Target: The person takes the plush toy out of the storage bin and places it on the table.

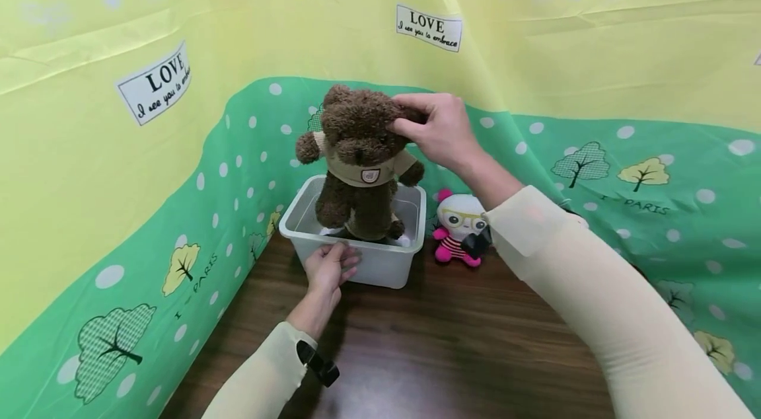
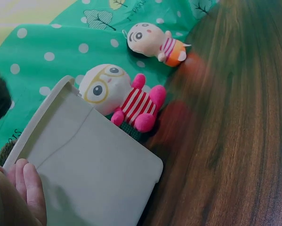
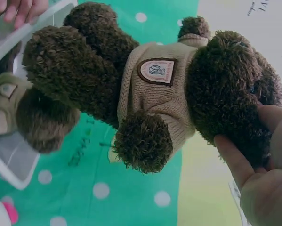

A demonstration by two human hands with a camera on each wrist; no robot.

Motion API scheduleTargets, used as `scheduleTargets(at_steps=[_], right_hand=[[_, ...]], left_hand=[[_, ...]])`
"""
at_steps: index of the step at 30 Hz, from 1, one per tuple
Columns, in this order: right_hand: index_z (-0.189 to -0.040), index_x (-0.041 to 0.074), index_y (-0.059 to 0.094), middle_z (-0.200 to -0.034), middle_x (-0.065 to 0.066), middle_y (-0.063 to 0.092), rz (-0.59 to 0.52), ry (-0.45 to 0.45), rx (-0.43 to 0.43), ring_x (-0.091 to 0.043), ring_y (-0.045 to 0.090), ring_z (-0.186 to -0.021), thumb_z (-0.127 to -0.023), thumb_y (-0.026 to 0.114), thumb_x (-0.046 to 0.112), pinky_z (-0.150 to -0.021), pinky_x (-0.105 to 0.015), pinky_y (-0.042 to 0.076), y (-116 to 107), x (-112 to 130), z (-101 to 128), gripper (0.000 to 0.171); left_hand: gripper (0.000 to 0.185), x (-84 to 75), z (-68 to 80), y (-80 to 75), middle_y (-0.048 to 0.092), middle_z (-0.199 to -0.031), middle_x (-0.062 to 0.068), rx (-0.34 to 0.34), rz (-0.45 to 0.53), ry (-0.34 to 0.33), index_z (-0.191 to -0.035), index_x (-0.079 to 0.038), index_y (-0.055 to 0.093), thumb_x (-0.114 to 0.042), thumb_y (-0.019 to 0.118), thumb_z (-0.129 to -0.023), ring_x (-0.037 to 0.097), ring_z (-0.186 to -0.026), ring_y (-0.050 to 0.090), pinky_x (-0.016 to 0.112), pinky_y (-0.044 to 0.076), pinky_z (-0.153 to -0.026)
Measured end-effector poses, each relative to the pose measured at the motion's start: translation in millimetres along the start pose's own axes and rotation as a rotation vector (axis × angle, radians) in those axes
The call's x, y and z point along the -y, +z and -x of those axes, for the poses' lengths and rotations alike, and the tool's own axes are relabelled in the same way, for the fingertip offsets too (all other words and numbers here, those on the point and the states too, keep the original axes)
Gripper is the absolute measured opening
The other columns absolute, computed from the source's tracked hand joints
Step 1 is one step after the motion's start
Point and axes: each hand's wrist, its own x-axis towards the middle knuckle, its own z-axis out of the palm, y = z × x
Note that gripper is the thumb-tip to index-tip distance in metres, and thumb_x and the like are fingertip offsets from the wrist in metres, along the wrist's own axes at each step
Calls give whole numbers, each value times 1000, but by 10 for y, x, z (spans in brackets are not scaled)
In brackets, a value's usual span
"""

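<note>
My right hand (image 1: 440, 128) grips the side of a brown teddy bear's (image 1: 357, 135) head, thumb in front. The bear, in a tan knit top with a badge, hangs upright over a pale grey plastic bin (image 1: 386, 267), its legs overlapping the opening in the head view. Inside the bin, the right wrist view shows a second brown bear (image 3: 46, 117) in a similar top; the held bear mostly hides it from the head camera. Loosely extended fingers of my left hand (image 1: 327, 270) rest against the bin's front wall, just under the rim.
Right of the bin sits a pink-and-white doll (image 1: 454, 227) with yellow glasses and a striped top. Another doll (image 2: 157, 44) in orange lies farther along the cloth. Printed green and yellow cloth (image 1: 202, 207) walls the back and sides of the dark wooden table (image 1: 416, 353).
</note>
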Motion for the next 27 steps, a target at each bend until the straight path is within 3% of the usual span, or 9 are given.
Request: scheduleTargets(at_steps=[9, 15, 21, 27], right_hand=[[-117, 22, 71, -107, 0, 73, 86, 41, -37, -5, 64, -77, -89, 70, 24, -59, -19, 48, -508, -272, 312, 28], [-119, 21, 70, -108, -6, 73, 130, 132, -1, 0, 64, -78, -89, 70, 28, -57, -18, 49, -801, -428, 595, 31], [-127, 18, 65, -116, -9, 70, 172, 212, 60, 6, 63, -81, -91, 67, 32, -63, -16, 52, -1012, -585, 899, 38], [-125, 16, 66, -116, -10, 70, 176, 220, 60, 7, 64, -83, -91, 68, 29, -65, -14, 53, -1145, -840, 1180, 37]], left_hand=[[20, 5, 4, 4, 75, -90, 9, -20, -11, -11, -98, -6, 57, -14, 68, -84, 21, -74, 73, 32, 60, -58], [21, -23, 22, -8, 75, -89, 10, -16, -6, -23, -99, -6, 55, -14, 67, -84, 20, -74, 73, 33, 60, -61], [24, -60, 15, -43, 75, -92, 10, 3, -17, -46, -99, -8, 52, -15, 69, -83, 20, -75, 73, 34, 61, -63], [25, -66, 33, -33, 75, -93, 9, 4, -27, -70, -97, -9, 51, -16, 70, -82, 20, -79, 73, 34, 61, -64]])
